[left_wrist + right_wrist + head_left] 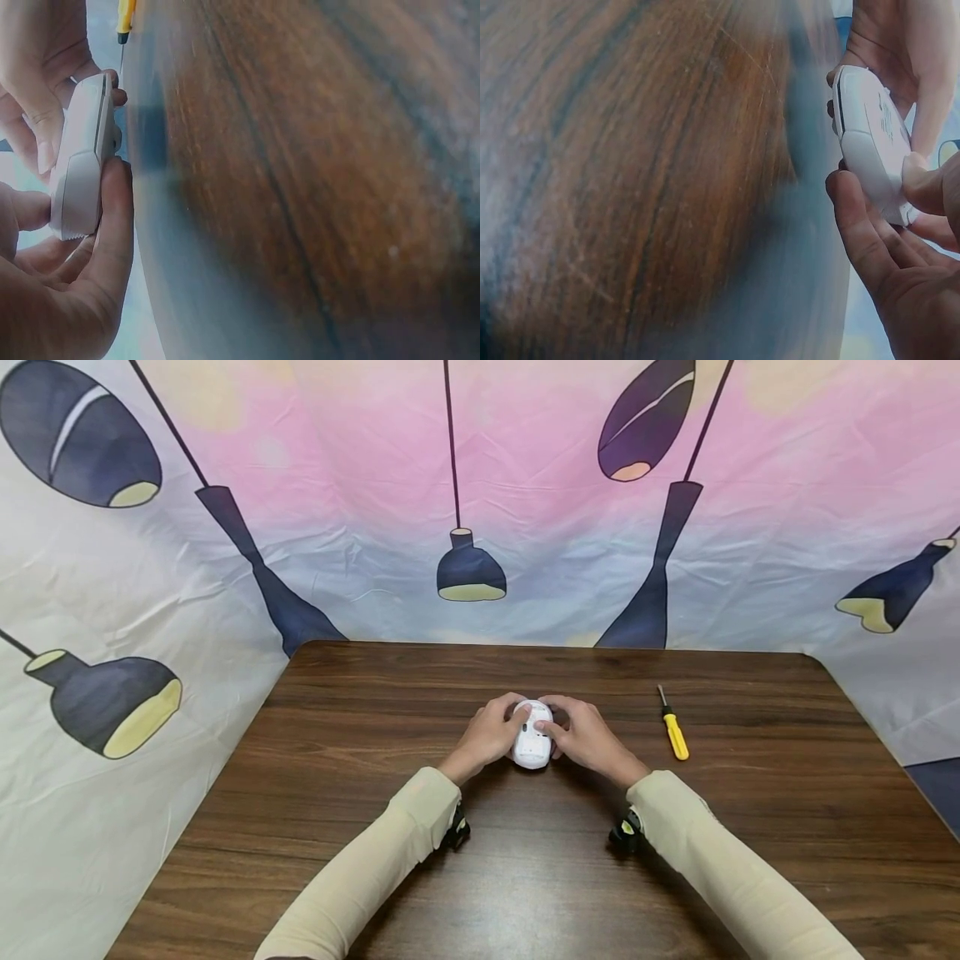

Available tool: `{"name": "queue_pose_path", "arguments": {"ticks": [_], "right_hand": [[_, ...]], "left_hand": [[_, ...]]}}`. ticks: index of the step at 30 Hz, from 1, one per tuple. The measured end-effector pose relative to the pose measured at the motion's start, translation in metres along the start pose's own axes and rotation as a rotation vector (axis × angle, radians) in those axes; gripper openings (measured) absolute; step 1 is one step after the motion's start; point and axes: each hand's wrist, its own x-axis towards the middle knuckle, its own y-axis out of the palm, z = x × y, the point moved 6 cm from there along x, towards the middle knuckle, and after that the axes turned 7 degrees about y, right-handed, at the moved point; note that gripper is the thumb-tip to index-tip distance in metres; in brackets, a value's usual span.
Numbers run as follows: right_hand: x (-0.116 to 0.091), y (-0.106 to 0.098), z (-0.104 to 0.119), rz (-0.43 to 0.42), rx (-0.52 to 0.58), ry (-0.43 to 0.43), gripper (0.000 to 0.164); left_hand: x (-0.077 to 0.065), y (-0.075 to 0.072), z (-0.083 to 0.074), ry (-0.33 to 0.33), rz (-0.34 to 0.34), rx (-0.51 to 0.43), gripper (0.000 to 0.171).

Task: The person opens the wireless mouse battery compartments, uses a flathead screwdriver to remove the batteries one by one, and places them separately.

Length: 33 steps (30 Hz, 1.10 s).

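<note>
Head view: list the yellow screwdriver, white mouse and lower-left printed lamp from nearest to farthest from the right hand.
1. White mouse, held by the right hand
2. Screwdriver, right of that hand
3. Printed lamp, on the left fabric

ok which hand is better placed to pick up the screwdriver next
The right hand, probably: the yellow screwdriver lies to its right on the table, closer than to the left hand. Both hold the white mouse, so the left could steady it.
</note>
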Motion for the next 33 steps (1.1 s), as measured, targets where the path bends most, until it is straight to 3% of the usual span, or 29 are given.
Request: {"name": "queue_pose_path", "arguments": {"ticks": [9,22,28,33], "right_hand": [[0.001,0.001,0.000,-0.001,-0.025,0.013,0.041],[0.002,-0.002,-0.003,0.013,0.016,0.065,0.036],[0.001,-0.002,0.000,0.024,0.035,0.068,0.033],[0.003,-0.002,-0.002,0.033,0.040,0.075,0.030]], "left_hand": [[-0.001,0.000,0.001,-0.016,-0.008,0.004,0.036],[0.000,0.007,0.008,-0.124,0.120,-0.329,0.044],[-0.003,0.007,0.009,-0.167,0.186,-0.427,0.058],[-0.006,0.007,0.011,-0.187,0.203,-0.449,0.066]]}}
